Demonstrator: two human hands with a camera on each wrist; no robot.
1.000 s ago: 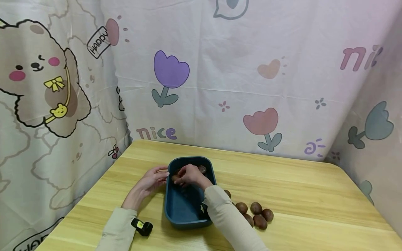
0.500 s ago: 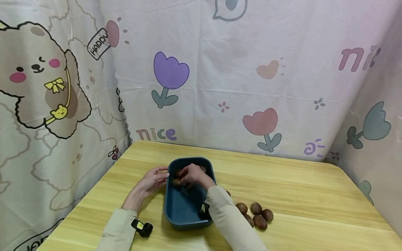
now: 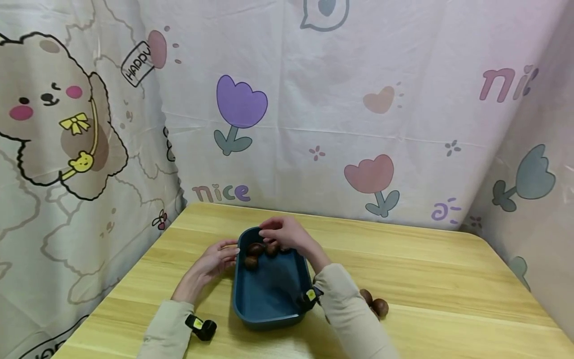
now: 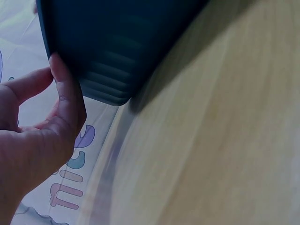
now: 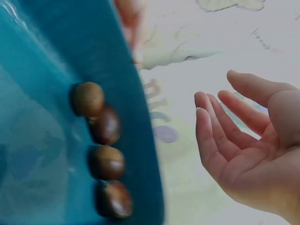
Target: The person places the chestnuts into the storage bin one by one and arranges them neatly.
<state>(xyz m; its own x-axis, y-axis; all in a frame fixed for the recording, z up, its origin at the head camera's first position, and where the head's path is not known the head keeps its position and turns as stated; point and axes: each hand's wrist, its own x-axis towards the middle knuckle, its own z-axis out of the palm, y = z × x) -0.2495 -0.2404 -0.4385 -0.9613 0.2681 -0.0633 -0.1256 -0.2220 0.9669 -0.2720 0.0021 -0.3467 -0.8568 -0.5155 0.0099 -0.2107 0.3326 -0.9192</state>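
Note:
A dark blue rectangular bin (image 3: 269, 294) stands on the table, with several brown chestnuts (image 3: 251, 262) grouped at its far end. From outside, my left hand (image 3: 214, 260) touches the bin's left side near the rim; the left wrist view has its fingertips against the wall. Over the bin's far right part hovers my right hand (image 3: 289, 234), hiding some of the rim and a chestnut. In the right wrist view, this right hand (image 5: 248, 140) holds nothing, its fingers loosely bent and apart from the bin. There, the chestnuts (image 5: 110, 162) lie in a row along the bin's wall.
More chestnuts (image 3: 380, 308) lie on the wooden table (image 3: 430, 279) right of the bin, partly hidden by the right sleeve (image 3: 354, 309). Small black wrist cameras sit at both cuffs. A printed cloth (image 3: 287, 124) hangs behind the table.
My right hand, pinching a chestnut inside the bin a second ago, has let it go and risen away to the upper right. More chestnuts show in the bin. My left hand stays put.

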